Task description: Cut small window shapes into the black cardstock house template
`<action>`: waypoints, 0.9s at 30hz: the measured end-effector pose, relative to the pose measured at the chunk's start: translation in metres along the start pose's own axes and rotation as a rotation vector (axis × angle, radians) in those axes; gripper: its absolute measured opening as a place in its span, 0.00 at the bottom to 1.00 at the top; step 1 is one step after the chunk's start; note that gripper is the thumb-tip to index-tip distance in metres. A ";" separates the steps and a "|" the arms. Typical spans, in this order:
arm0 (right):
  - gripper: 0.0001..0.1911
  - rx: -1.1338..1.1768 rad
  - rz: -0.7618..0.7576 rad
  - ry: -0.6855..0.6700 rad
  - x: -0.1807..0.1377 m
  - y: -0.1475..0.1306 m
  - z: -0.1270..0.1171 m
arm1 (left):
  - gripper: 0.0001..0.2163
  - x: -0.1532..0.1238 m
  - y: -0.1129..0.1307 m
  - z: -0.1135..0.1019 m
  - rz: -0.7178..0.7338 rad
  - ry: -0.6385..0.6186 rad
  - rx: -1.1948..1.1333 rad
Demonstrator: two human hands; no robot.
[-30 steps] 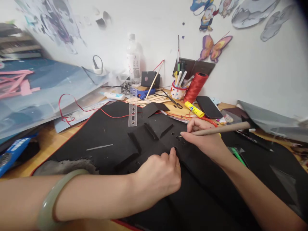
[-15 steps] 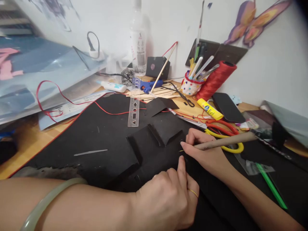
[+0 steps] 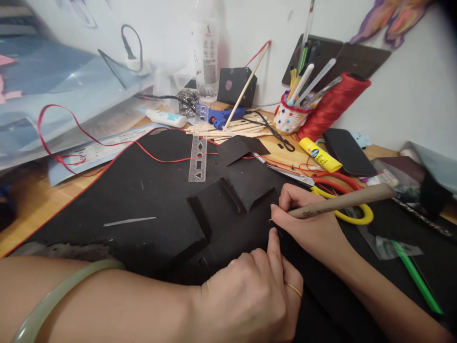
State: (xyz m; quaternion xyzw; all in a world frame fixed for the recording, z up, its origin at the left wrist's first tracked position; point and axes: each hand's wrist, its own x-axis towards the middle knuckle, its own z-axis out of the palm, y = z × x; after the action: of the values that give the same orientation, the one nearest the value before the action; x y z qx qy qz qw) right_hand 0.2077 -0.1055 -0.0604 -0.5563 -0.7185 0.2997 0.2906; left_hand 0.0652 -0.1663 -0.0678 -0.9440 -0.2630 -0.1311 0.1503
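Note:
Between the thumb and fingers of my right hand (image 3: 303, 212) is a grey-brown pen (image 3: 342, 202) with printing on its barrel. Its thin pale tip meets the black card (image 3: 226, 243), which has raised folded flaps. My left hand (image 3: 253, 290), wearing a gold ring, rests on that card and presses it down. Its index finger is stretched out close below the pen tip, while its other fingers are curled; the thumb is hidden. A small black folded piece of card (image 3: 243, 150) lies farther back. Scissors (image 3: 341, 190) with red and yellow handles lie just beyond my right hand.
A clear stencil ruler (image 3: 198, 159) and wooden sticks (image 3: 246, 128) lie ahead, near a blue glue gun (image 3: 224, 116). At the right are a yellow glue stick (image 3: 319, 155), a phone (image 3: 349, 151), a red thread spool (image 3: 335, 105) and a decorated pen cup (image 3: 291, 114).
The view has shifted slightly, with objects at the right now farther right and higher. Both hands keep nearly the same pose at the card, the pen still in my right hand.

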 end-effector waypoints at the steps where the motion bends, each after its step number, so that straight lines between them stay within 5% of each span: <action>1: 0.14 -0.001 -0.001 0.007 0.000 0.000 0.000 | 0.15 0.000 0.000 0.000 0.004 0.004 0.005; 20: 0.15 -0.005 -0.039 -0.084 0.001 0.004 -0.001 | 0.15 0.000 -0.004 -0.001 0.041 -0.008 0.021; 27: 0.16 0.006 -0.015 0.042 -0.003 0.004 0.005 | 0.14 0.000 -0.004 -0.004 0.037 -0.021 -0.018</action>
State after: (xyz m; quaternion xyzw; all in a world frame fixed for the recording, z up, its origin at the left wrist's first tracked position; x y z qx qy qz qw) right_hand 0.2068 -0.1083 -0.0671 -0.5561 -0.7155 0.2879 0.3096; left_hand 0.0629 -0.1645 -0.0632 -0.9513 -0.2457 -0.1209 0.1416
